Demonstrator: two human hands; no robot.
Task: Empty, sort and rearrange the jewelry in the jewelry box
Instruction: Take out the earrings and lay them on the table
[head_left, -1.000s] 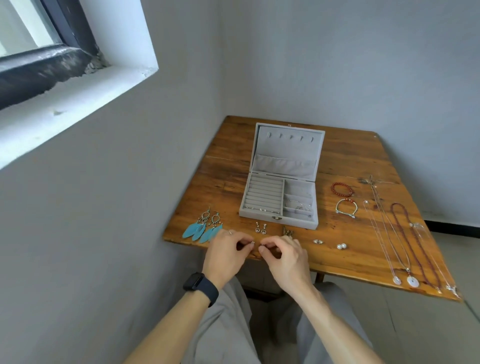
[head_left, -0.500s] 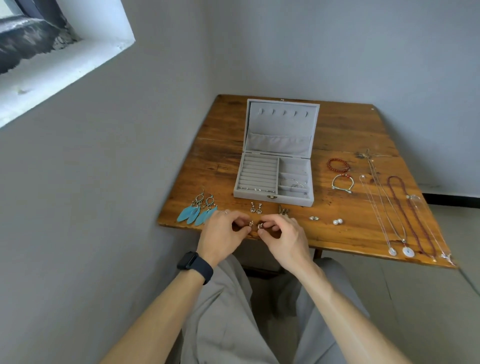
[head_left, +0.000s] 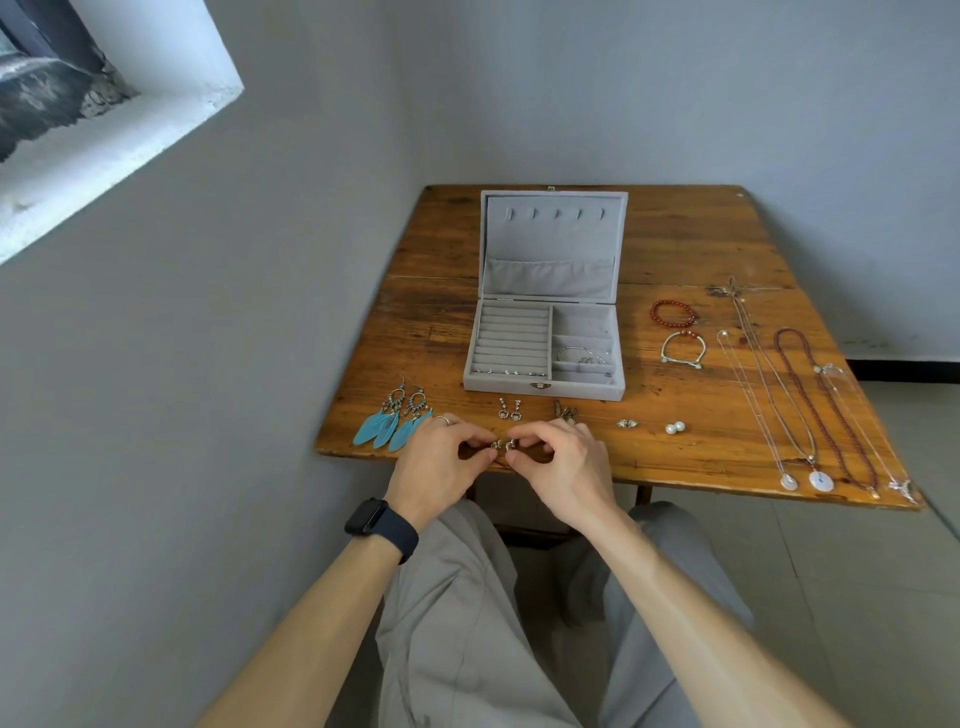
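An open grey jewelry box (head_left: 543, 384) stands mid-table, with small rings in its front slot row and a thin bracelet in a right compartment. At the table's near edge my left hand (head_left: 441, 462) and my right hand (head_left: 563, 467) meet fingertip to fingertip, each pinching one of a pair of small metal earrings (head_left: 504, 445). Laid out along the front are blue feather earrings (head_left: 392, 423), silver drop earrings (head_left: 509, 409), a dark pair (head_left: 565, 412), small studs (head_left: 626, 423) and pearl studs (head_left: 675, 428).
On the wooden table (head_left: 691, 249), right of the box, lie a red bead bracelet (head_left: 672, 313), a cord bracelet (head_left: 683, 349) and several long necklaces (head_left: 800, 395) reaching the front edge. Grey walls close the left and back; a window sill is upper left.
My view has tilted down, so table and box sit lower in frame. Both hands stay together at the near edge, the small earrings now showing between the fingertips.
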